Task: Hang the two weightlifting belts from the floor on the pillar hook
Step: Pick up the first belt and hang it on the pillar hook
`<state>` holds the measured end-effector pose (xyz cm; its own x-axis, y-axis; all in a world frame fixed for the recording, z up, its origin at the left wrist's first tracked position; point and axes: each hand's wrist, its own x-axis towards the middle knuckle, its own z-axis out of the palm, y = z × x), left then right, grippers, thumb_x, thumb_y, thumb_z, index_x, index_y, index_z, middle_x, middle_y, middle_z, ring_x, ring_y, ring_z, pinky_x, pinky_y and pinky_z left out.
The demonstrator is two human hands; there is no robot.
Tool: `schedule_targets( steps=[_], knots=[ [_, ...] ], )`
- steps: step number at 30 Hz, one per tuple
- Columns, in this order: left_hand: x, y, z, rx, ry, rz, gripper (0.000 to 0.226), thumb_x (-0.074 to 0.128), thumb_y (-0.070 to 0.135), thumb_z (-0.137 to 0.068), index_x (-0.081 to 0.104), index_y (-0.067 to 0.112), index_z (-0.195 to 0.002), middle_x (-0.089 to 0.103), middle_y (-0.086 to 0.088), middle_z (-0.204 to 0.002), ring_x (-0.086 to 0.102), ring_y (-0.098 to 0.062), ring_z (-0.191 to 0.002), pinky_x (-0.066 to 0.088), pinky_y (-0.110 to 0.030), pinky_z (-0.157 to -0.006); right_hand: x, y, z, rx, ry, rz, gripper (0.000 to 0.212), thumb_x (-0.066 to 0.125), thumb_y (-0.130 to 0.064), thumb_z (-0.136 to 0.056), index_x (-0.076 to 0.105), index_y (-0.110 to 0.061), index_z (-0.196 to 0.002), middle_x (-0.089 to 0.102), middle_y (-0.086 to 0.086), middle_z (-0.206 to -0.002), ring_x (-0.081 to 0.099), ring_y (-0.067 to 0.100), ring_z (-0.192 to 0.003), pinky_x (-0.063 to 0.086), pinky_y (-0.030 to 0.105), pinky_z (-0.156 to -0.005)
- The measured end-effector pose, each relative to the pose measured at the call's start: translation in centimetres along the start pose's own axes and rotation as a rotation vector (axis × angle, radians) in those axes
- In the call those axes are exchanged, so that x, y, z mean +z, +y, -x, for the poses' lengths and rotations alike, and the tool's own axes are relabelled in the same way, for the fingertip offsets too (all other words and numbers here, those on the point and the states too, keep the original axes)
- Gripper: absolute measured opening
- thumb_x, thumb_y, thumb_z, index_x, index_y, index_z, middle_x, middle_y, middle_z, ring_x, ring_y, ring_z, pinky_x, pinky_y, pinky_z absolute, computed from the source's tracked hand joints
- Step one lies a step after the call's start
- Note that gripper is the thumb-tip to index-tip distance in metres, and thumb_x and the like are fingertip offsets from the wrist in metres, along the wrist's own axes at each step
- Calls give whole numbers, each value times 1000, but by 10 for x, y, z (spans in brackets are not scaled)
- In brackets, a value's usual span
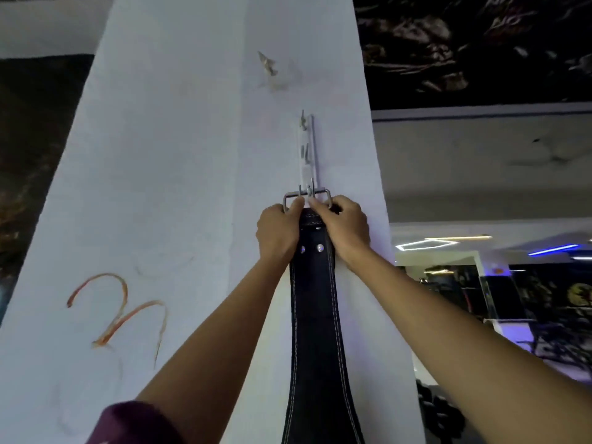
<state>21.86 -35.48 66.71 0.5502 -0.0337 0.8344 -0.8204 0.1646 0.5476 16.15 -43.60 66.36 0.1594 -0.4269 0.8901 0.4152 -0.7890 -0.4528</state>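
Now both hands' grip (309,219) around belt (315,315)

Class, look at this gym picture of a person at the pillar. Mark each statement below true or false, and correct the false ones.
1. Both hands grip the top end of the belt. True: the left hand and right hand flank it just below the buckle.
2. The belt is brown. False: it is black with pale stitching.
3. The buckle sits at the lowest prong of the hook rack. True.
4. The pillar is bare of any marks. False: an orange scrawl is on its left face.
5. A second belt already hangs on the rack. False: only one belt is in view.
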Motion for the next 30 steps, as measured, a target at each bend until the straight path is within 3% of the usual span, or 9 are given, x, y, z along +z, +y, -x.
schedule_targets(
  steps=[4, 7, 9, 12, 15, 19, 24, 27, 30],
  knots=[
    [-6, 6, -20, -162, -64, 137, 30, 65, 32, -78, 63, 2, -78, 66, -12, -81, 64, -30, -74, 55, -37, -71, 2, -13, -15, 268, -6, -147, 23, 68, -33, -72, 55, -17, -62, 56, 0, -61, 57, 24, -68, 48, 33, -65],
    [-11, 2, -21, -170, -181, 246, 28, 65, 30, -82, 60, 3, -88, 63, -13, -87, 63, -25, -73, 55, -35, -67, 4, -15, -10, 263, 1, -205, 16, 66, -26, -76, 58, -15, -68, 58, 0, -64, 58, 24, -74, 50, 33, -70],
    [-10, -5, -1, -88, -177, 245, 37, 55, 35, -89, 57, 1, -105, 61, -9, -91, 61, -21, -79, 53, -32, -69, 6, -8, 7, 143, -25, -208, 16, 58, -28, -85, 61, -14, -94, 64, 4, -84, 60, 24, -87, 47, 30, -73],
    [-10, -28, 53, 120, -168, 153, 31, 43, 24, -96, 51, 8, -121, 61, -1, -109, 58, -14, -93, 44, -14, -74, -3, 15, 56, 32, -122, -218, 52, 52, -15, -90, 36, -21, -139, 56, 3, -130, 55, 17, -117, 44, 29, -100],
    [-25, -70, 119, 58, -279, 257, 28, 48, 21, -94, 63, 11, -115, 70, -4, -110, 66, -19, -98, 52, -31, -89, -24, 49, 128, 85, -240, -316, 44, 55, -3, -87, 50, -22, -127, 66, -1, -110, 66, 7, -96, 51, 21, -89],
    [-55, -130, 226, -229, -314, 382, 18, 57, 9, -90, 71, 5, -100, 74, -2, -88, 69, -11, -79, 56, -23, -73, -51, 105, 244, 347, -237, -378, 21, 59, -6, -85, 65, -17, -101, 72, -3, -94, 69, 7, -86, 54, 20, -79],
    [-83, -197, 328, -565, -387, 320, 31, 59, 19, -90, 59, -10, -81, 52, -10, -73, 48, -21, -71, 43, -33, -66, -71, 147, 349, 669, -169, -350, 13, 57, -14, -88, 68, -16, -96, 71, 4, -100, 68, 10, -90, 50, 34, -94],
    [-88, -201, 341, -632, -424, 305, 32, 58, 20, -91, 60, -11, -83, 53, -11, -78, 51, -21, -73, 46, -34, -70, -71, 148, 355, 756, -184, -301, 21, 60, -26, -86, 68, -7, -92, 64, 24, -118, 61, 34, -110, 44, 49, -102],
    [-99, -192, 346, -672, -450, 299, 17, 58, 20, -91, 68, 7, -91, 63, -2, -80, 60, -12, -76, 50, -28, -74, -71, 137, 365, 796, -176, -231, 39, 53, -29, -91, 59, 0, -115, 58, 19, -129, 59, 24, -107, 43, 40, -98]
  ],
)
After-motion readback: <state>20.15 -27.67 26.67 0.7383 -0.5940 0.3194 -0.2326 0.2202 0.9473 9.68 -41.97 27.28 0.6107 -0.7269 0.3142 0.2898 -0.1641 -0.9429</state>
